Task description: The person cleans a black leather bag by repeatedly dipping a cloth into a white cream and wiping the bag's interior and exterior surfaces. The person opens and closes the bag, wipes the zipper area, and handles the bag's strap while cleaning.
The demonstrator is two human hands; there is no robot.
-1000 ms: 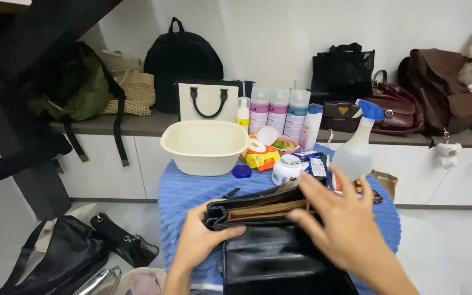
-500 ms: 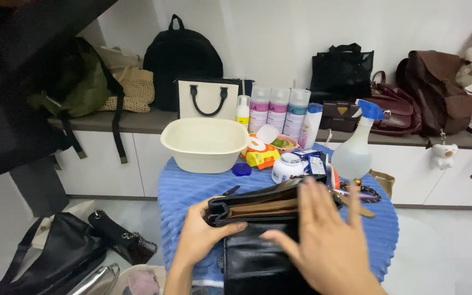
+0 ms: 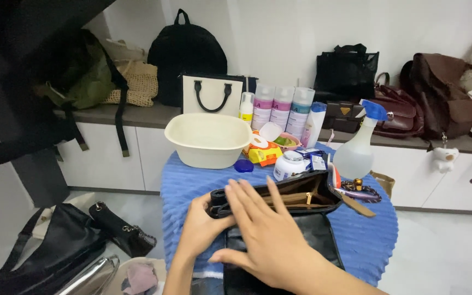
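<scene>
Blue ribbed cloth covers the table, with a cream basin at its far side and a black bag lying open-mouthed at the near edge, a spray bottle just beyond it. Left hand grips the bag's left end, fingers curled around the rim, while the right hand lies flat on the bag's front, fingers spread open and holding nothing.
</scene>
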